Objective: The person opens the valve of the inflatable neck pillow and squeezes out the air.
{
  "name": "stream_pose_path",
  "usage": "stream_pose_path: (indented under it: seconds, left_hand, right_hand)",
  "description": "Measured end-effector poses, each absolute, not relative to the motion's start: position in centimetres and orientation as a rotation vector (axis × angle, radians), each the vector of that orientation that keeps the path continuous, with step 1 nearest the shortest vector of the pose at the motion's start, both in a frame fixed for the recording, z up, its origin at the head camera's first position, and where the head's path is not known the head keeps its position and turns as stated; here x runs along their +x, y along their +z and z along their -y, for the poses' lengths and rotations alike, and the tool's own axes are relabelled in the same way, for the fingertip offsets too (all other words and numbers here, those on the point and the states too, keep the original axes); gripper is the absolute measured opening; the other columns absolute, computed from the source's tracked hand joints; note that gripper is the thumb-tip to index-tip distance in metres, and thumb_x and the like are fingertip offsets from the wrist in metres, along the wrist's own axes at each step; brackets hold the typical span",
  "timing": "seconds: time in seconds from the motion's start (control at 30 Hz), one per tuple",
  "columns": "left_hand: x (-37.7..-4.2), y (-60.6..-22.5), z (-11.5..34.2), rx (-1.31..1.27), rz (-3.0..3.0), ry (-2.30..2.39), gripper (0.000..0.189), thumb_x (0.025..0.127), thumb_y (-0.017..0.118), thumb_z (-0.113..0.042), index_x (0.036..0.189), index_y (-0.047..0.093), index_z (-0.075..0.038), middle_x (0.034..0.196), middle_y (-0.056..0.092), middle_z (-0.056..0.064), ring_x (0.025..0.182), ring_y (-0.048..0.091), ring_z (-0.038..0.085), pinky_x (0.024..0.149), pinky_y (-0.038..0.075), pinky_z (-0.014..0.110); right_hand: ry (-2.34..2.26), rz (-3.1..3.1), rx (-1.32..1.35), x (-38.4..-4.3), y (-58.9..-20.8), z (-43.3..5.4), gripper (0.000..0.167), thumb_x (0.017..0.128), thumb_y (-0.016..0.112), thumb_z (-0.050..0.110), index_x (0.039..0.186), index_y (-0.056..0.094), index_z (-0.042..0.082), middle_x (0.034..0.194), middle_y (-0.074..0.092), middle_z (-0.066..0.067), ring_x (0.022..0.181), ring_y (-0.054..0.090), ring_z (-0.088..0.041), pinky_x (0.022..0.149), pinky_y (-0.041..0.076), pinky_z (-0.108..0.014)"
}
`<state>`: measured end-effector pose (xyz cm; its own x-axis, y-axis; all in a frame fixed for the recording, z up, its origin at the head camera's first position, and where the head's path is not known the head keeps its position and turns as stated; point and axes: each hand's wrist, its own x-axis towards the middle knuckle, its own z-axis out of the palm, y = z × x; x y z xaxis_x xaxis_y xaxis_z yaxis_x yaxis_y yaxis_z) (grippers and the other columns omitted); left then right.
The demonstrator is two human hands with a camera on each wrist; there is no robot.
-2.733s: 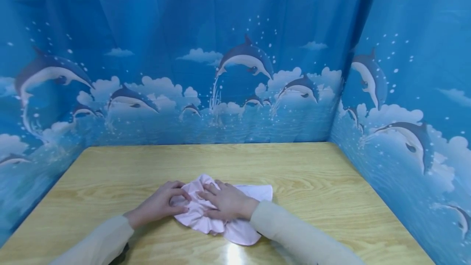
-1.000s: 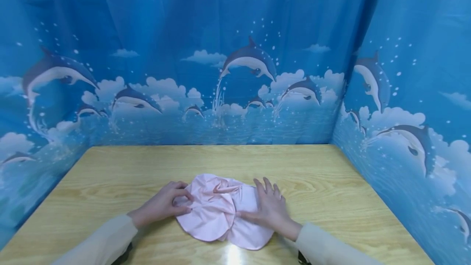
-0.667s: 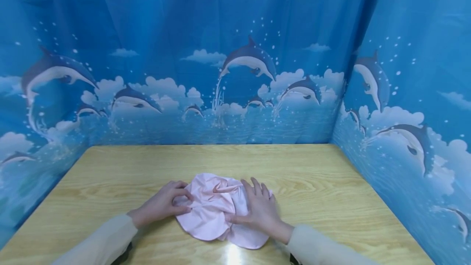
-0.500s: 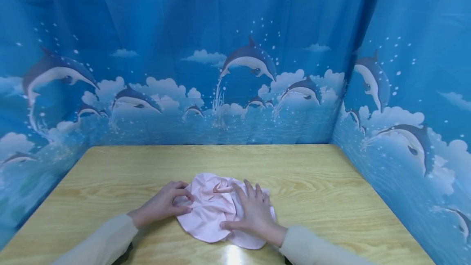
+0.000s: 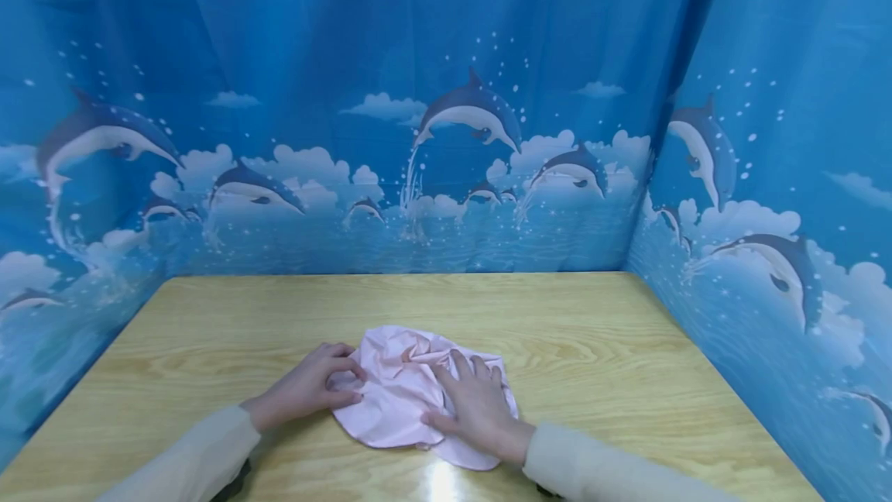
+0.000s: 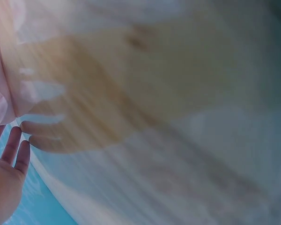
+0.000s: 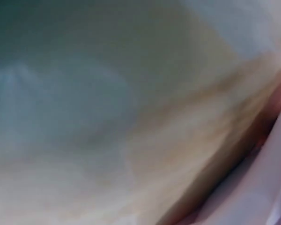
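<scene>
In the head view, a crumpled pale-pink fabric piece point(image 5: 397, 401) is lying on the yellow wood-grain surface point(image 5: 279, 316). The left hand point(image 5: 307, 386) is resting at its left edge, grip half wide; the right hand point(image 5: 477, 413) is spreading over its right part, apparently arranging it. The next move is probably calling for smoothing creases. The left wrist view is showing loose fingers; the right's blur is hiding its grip.
</scene>
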<state>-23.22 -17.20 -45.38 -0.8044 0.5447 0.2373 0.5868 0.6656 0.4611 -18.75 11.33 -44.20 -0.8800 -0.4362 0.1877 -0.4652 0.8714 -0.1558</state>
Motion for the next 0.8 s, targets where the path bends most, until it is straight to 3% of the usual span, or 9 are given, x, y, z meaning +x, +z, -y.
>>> stream_pose_path:
  seconds: [0.23, 0.37, 0.47, 0.6, 0.67, 0.8]
  left_hand:
    - [-23.1, -45.3, 17.1, -0.951, 2.796, -0.809, 0.020, 0.075, 0.070, -0.044, 0.088, 0.066, -0.030, 0.114, 0.057, 0.009, 0.105, 0.050, 0.028, 0.087, 0.041, 0.049]
    - [-23.1, -45.3, 17.1, -0.955, 2.787, -0.804, 0.019, 0.075, 0.070, -0.043, 0.088, 0.066, -0.030, 0.113, 0.057, 0.008, 0.104, 0.050, 0.026, 0.087, 0.041, 0.048]
    - [-23.1, -45.4, 17.0, -0.954, 2.783, -0.801, 0.019, 0.075, 0.071, -0.043, 0.088, 0.066, -0.030, 0.112, 0.057, 0.007, 0.104, 0.050, 0.026, 0.087, 0.040, 0.048]
    - [-23.0, -45.3, 17.0, -0.955, 2.782, -0.805, 0.019, 0.075, 0.070, -0.044, 0.088, 0.065, -0.030, 0.112, 0.057, 0.007, 0.104, 0.050, 0.026, 0.087, 0.041, 0.049]
    - [-23.0, -45.3, 17.0, -0.955, 2.785, -0.812, 0.019, 0.076, 0.070, -0.044, 0.088, 0.065, -0.030, 0.112, 0.057, 0.006, 0.104, 0.050, 0.026, 0.087, 0.040, 0.049]
    - [-23.1, -45.4, 17.0, -0.957, 2.787, -0.810, 0.019, 0.075, 0.070, -0.044, 0.088, 0.065, -0.031, 0.112, 0.057, 0.005, 0.103, 0.049, 0.024, 0.087, 0.040, 0.048]
  right_hand:
    - [0.178, 2.839, 0.751, -19.2, -44.2, -11.3, 0.067, 0.080, 0.056, 0.058, 0.134, 0.042, 0.021, 0.127, 0.049, -0.010, 0.109, 0.048, -0.040, 0.082, 0.037, -0.059]
    - [0.153, 2.840, 0.758, -19.5, -44.2, -11.5, 0.074, 0.078, 0.055, 0.062, 0.134, 0.039, 0.018, 0.128, 0.048, -0.008, 0.109, 0.049, -0.037, 0.082, 0.038, -0.058]
    - [0.148, 2.863, 0.765, -19.8, -44.2, -11.7, 0.089, 0.075, 0.051, 0.070, 0.141, 0.028, 0.016, 0.138, 0.039, -0.010, 0.113, 0.047, -0.037, 0.086, 0.037, -0.058]
    - [0.145, 2.915, 0.787, -20.3, -44.1, -11.7, 0.109, 0.066, 0.048, 0.081, 0.147, 0.010, 0.020, 0.151, 0.016, -0.014, 0.121, 0.041, -0.040, 0.092, 0.035, -0.060]
    - [0.158, 2.954, 0.811, -20.6, -43.9, -11.7, 0.114, 0.062, 0.049, 0.083, 0.147, 0.004, 0.024, 0.154, 0.004, -0.013, 0.125, 0.036, -0.043, 0.095, 0.031, -0.063]
    - [0.155, 3.004, 0.898, -21.3, -43.4, -11.5, 0.114, 0.059, 0.052, 0.083, 0.147, 0.000, 0.031, 0.154, -0.003, -0.009, 0.130, 0.027, -0.048, 0.096, 0.025, -0.068]
